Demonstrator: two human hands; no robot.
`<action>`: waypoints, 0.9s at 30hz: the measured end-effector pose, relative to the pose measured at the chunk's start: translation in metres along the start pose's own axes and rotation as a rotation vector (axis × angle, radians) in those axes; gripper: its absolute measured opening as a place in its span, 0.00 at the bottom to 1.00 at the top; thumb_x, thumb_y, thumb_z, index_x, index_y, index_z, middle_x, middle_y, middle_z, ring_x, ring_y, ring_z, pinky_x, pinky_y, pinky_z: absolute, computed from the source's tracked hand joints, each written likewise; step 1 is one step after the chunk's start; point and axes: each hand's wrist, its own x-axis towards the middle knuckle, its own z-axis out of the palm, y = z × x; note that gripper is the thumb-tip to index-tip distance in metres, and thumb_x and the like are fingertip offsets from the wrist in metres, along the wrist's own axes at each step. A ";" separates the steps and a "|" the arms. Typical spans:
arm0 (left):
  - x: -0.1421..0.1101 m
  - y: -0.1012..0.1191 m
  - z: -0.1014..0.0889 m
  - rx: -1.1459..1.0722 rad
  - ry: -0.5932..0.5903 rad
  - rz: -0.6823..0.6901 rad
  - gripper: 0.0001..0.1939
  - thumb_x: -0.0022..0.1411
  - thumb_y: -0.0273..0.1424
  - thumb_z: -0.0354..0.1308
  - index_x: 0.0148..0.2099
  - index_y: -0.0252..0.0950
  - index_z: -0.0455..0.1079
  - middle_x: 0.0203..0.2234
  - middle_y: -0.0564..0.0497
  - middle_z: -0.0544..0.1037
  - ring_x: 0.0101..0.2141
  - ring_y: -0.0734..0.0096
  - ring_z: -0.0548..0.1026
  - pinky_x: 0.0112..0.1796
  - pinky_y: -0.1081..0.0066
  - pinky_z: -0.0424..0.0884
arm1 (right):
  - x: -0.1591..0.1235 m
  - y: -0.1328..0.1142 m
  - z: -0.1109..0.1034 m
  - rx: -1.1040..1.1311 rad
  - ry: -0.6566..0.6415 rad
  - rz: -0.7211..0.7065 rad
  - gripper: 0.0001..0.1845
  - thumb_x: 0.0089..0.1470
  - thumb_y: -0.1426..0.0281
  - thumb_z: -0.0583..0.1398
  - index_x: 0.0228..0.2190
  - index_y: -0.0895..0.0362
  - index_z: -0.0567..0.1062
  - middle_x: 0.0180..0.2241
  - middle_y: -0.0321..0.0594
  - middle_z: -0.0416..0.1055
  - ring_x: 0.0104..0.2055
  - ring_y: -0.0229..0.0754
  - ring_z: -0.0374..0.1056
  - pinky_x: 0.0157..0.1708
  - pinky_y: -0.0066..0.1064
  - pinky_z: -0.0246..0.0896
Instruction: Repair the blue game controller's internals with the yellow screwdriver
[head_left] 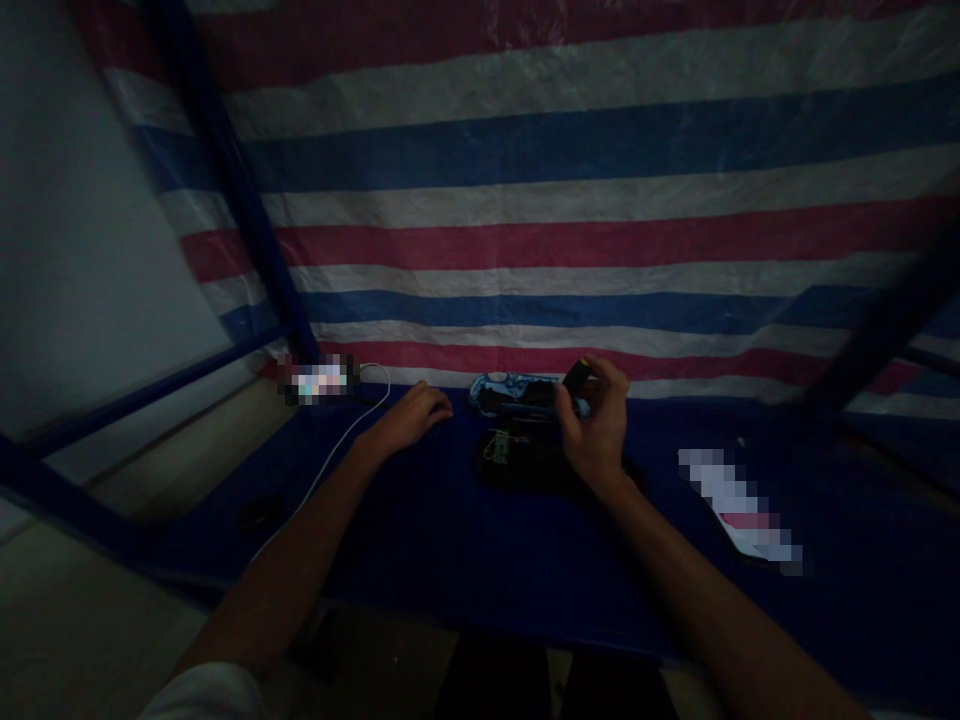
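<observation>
Pinching a black block (pixel 576 377) between thumb and fingers, the right hand (pixel 600 430) is raised over the right part of a dark case (pixel 529 473) and a blue shell (pixel 493 394). The block is tilted, with a small yellow mark at its upper end. The case lies on the blue table (pixel 420 545); a green board (pixel 501 448) and thin light wires show at its left end. The shell, dark inside, lies just behind the case, its right end partly hidden by the hand. The left hand (pixel 411 416) is curled, left of the shell and apart from it; whether its fingertips meet or hold anything cannot be told. A white cable (pixel 339 442) runs left of that hand, near a dark object (pixel 257 514) too dim to identify. Behind the table hangs a striped sheet (pixel 480 240).
</observation>
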 end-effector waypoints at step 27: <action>-0.003 0.094 0.019 -0.104 0.053 0.255 0.22 0.70 0.41 0.57 0.63 0.41 0.68 0.57 0.44 0.76 0.57 0.52 0.69 0.57 0.52 0.64 | 0.009 -0.002 -0.009 -0.025 -0.083 0.037 0.23 0.63 0.69 0.57 0.59 0.53 0.63 0.53 0.48 0.67 0.55 0.50 0.67 0.56 0.51 0.65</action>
